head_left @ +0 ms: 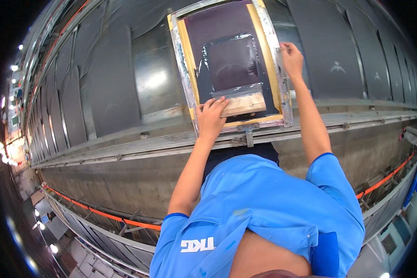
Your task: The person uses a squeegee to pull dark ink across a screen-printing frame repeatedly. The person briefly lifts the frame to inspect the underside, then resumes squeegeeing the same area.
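Observation:
A screen-printing frame with a metal rim and yellow tape along its inner edges lies on the long bench before me. Wet dark ink outlines a rectangle on its mesh. A squeegee with a wooden handle rests across the frame's near end. My left hand is closed over the squeegee's left end, close to the frame's left rim; its lower fingers are partly hidden. Higher up on the right side, my right hand has its fingers curled against the frame's outer edge.
Dark flat panels lie in a row along the bench on both sides, with bare shiny metal left of the frame. A metal rail with a clamp runs along the near edge. Behind me stretches another bench with an orange strip.

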The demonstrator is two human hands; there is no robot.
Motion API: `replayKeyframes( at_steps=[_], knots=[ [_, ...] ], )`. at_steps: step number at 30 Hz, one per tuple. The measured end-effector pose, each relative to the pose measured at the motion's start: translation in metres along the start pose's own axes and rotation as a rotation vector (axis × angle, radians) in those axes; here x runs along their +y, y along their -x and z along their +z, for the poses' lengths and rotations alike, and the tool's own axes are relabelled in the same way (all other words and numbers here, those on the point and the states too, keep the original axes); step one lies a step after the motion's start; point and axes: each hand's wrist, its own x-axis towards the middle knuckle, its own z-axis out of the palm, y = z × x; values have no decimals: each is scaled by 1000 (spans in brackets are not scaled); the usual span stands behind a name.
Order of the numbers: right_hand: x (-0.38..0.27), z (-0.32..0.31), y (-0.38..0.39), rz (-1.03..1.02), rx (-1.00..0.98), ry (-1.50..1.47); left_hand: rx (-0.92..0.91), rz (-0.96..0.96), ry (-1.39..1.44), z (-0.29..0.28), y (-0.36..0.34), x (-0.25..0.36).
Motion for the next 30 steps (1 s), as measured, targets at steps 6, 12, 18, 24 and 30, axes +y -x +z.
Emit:
replayKeyframes(
  at_steps=[6, 12, 18, 24, 30],
  knots=[
    [-117, 105, 73, 91, -81, -186, 17, -64, 74, -75, 55, -125],
    [-230, 246, 174, 67, -97, -271, -67, -94, 82, -162, 110, -301],
    [-282, 344, 233, 86, -68, -383, -93, -217, 62, -204, 158, -385],
    [-287, 370, 250, 108, -105, -456, -63, -234, 14, -203, 161, -411],
    [-292, 378, 256, 131, -162, -446, -55, -219, 41, -191, 171, -438]
  ],
)
